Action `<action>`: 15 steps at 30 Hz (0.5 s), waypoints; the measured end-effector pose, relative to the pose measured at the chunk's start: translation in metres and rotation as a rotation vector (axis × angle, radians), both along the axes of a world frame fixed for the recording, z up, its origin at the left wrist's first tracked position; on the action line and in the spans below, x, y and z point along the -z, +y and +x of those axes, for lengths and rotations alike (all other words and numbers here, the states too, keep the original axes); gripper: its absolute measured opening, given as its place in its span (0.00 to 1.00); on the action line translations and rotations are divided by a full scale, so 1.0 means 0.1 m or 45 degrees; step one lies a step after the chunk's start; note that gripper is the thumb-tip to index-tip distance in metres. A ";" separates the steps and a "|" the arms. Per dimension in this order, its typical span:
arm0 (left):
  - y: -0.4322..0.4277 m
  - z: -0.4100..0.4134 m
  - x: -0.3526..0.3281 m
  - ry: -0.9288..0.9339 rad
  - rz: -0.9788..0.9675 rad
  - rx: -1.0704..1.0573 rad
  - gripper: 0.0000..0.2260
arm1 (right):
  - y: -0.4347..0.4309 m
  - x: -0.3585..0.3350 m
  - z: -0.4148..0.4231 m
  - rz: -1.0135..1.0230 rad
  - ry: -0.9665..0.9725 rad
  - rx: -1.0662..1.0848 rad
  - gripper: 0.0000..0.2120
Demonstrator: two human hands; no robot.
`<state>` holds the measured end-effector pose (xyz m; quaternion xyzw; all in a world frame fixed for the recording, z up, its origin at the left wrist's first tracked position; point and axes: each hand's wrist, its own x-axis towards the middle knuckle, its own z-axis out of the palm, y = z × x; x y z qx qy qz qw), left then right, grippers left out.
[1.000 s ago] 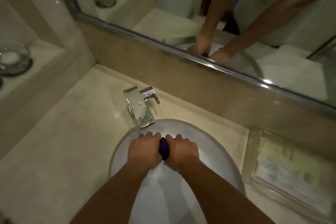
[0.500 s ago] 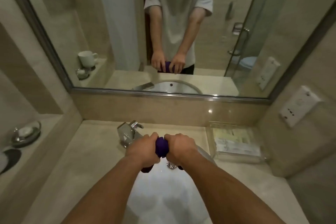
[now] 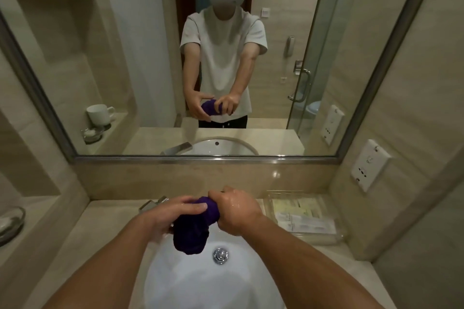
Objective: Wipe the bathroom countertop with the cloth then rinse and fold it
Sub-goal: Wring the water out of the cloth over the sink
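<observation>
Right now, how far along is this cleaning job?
Wiping looks finished: neither hand is on the countertop, though I can't confirm that it's clean. Rinsing seems done or nearly so: both hands look wet and no stream shows at the tap. In hand: the right hand and left hand grip the bunched purple cloth above the sink, apparently wringing it. Left to do: folding, since the cloth is a crumpled wad.

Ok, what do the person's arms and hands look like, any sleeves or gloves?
The left forearm and right forearm are bare; no gloves, watch or rings visible. The left hand and right hand look wet and shiny. The mirror shows a pale short-sleeved T-shirt.
</observation>
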<state>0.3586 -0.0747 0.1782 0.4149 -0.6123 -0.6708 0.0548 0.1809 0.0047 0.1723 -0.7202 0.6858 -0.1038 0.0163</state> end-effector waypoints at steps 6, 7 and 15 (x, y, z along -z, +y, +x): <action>-0.18 -0.07 0.07 0.183 0.419 0.180 0.33 | -0.17 -0.02 -0.06 -0.179 0.164 -0.327 0.21; -0.20 -0.10 0.09 0.203 0.484 0.203 0.32 | -0.20 -0.03 -0.08 -0.182 0.179 -0.323 0.23; -0.30 -0.35 -0.02 -0.213 -0.064 0.363 0.15 | -0.26 -0.07 -0.04 -0.032 0.286 -0.107 0.19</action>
